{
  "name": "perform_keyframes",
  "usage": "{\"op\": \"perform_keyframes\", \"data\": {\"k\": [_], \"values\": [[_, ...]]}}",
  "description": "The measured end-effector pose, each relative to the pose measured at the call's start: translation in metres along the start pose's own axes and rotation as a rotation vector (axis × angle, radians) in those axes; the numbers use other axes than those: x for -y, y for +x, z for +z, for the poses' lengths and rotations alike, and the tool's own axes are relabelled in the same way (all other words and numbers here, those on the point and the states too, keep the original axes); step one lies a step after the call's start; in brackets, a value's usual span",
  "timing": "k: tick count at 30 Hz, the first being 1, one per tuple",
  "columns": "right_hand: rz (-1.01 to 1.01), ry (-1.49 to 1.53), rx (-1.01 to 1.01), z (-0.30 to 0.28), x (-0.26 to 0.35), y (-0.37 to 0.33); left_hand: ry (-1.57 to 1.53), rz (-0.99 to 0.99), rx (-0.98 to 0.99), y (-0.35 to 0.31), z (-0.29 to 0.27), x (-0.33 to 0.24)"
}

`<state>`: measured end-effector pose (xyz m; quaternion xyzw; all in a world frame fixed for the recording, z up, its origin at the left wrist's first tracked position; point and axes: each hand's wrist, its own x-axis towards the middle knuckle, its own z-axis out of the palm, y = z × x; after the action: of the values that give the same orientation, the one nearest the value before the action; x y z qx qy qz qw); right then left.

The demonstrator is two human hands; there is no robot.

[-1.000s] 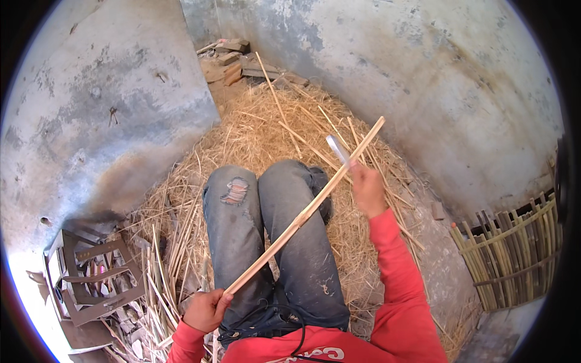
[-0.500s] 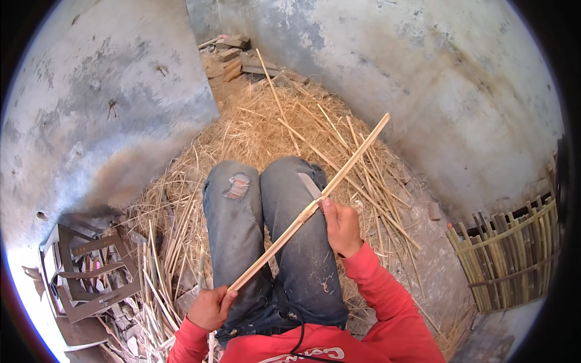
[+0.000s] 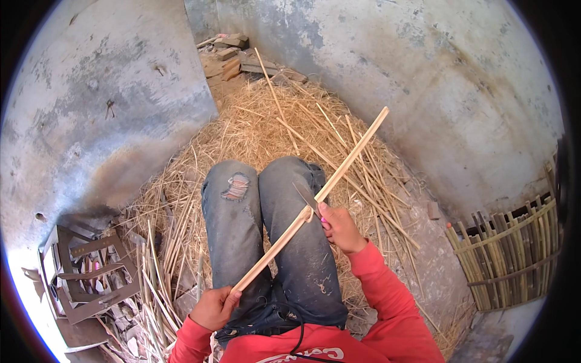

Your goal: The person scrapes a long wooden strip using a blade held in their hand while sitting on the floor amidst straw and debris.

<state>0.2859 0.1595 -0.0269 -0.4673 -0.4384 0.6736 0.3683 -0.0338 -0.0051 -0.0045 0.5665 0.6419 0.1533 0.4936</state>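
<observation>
A pale split bamboo strip (image 3: 275, 248) slants across my thighs, its lower end gripped in my closed left hand (image 3: 213, 307). The far end reaches up and to the right over the straw. My right hand (image 3: 343, 230) is closed round a knife, its handle mostly hidden by the fingers. Lying across the strip near its middle, the knife blade (image 3: 306, 195) points up and left. A small raised curl shows on the strip beside the blade, next to my right thumb. Something pink peeks out between the right fingers.
Straw-like shavings (image 3: 260, 130) and loose bamboo strips (image 3: 375, 199) cover the floor around my legs. At the right leans a slatted bamboo panel (image 3: 514, 254). A broken dark frame (image 3: 91, 275) sits at the left, and bricks (image 3: 233, 51) lie by the far wall.
The knife has shifted and its blade has turned across the strip. My right hand has moved slightly down and right. The strip's far end has tipped up a little; my left hand has barely moved.
</observation>
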Motion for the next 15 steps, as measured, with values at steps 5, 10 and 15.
{"op": "perform_keyframes", "data": {"k": [5,10,15], "values": [[0.005,0.194,0.088,-0.027,0.008,-0.002,0.042,0.051,-0.065,0.005,0.004,-0.009],[-0.592,-0.186,-0.266,-0.015,0.018,-0.002,0.129,0.108,-0.137,0.001,0.007,-0.011],[-0.488,-0.537,-0.273,0.008,0.047,-0.017,0.332,0.172,-0.29,-0.002,0.011,-0.009]]}}
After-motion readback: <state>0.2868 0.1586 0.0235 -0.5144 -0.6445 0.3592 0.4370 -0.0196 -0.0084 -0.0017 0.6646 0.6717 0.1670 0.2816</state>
